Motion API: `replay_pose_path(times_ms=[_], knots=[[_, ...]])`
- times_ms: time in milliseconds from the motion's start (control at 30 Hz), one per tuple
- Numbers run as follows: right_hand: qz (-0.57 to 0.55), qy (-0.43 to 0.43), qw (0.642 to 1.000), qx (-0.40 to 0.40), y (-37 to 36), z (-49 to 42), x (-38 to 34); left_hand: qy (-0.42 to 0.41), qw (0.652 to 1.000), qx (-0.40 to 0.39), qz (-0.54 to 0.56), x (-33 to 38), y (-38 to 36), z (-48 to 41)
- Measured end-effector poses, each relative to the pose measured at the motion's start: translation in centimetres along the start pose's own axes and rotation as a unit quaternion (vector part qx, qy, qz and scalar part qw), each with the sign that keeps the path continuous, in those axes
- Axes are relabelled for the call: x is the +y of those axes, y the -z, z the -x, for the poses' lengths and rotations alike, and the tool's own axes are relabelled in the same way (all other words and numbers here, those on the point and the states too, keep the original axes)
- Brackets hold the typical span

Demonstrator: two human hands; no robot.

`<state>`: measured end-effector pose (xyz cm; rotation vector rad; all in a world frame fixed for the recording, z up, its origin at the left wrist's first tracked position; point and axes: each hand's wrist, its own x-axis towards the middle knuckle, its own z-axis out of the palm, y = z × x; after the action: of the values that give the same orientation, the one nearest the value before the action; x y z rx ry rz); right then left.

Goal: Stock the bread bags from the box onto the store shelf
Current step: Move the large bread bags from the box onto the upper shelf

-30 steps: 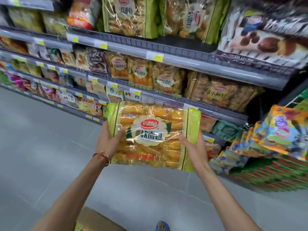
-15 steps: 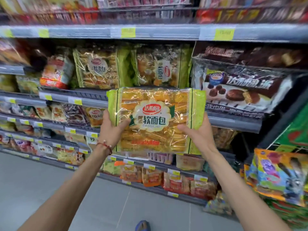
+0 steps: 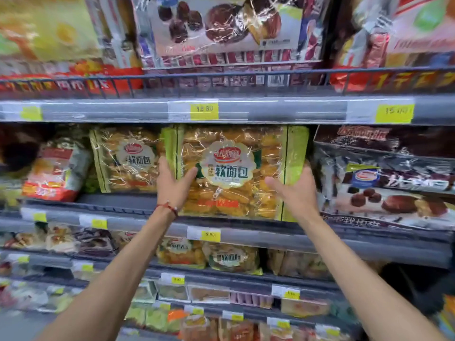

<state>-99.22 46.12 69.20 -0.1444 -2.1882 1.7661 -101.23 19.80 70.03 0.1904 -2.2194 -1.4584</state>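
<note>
Right now you are standing close to a store shelf [image 3: 138, 207], both arms raised toward its middle tier. Your left hand [image 3: 173, 184] and right hand [image 3: 294, 190] bracket a large bread bag [image 3: 231, 172], one palm on each lower side edge, thumbs lying across its front. Neither hand is closed tight; the fingers are spread and wrap loosely round the edges, holding the bag upright. That two-sided hold looks chosen to keep a soft, wide pack from folding as it goes in.

The bag stands at the front of the tier, label facing out, its bottom edge at or just above the shelf lip; whether it has full support yet is hard to tell. It is clear, crinkly, glossy film with green side strips and a pale scalloped label in the centre, and rows of golden, oblong rolls show through. Just to its left stands a matching bag [image 3: 128, 158], so this spot seems to be the product's own row. To the right lie dark chocolate-cake packs [image 3: 386, 190], tilted.

A thin red cord bracelet [image 3: 168, 207] circles your left wrist. Yellow price tags [image 3: 210, 236] sit along the grey shelf rail. The box is out of view.
</note>
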Motion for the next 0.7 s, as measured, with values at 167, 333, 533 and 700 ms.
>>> replay_pose_path(times_ms=[167, 333, 533, 700], knots=[[0.009, -0.039, 0.999, 0.029, -0.8, -3.2, 0.6, 0.07, 0.997, -0.015, -0.018, -0.7, -2.4, -3.4], [-0.015, -0.021, 0.999, 0.019, -0.9, -5.5, 1.9, 0.044, 0.997, -0.034, 0.054, -2.4, -5.8, -4.9], [-0.006, -0.015, 1.0, 0.022, -1.4, -7.8, 4.1, -0.021, 0.996, -0.029, 0.082, -4.0, -8.3, -6.2], [0.023, -0.04, 0.999, 0.004, -1.7, -8.7, 4.7, -0.032, 0.995, -0.03, 0.091, -4.9, -8.8, -6.9]])
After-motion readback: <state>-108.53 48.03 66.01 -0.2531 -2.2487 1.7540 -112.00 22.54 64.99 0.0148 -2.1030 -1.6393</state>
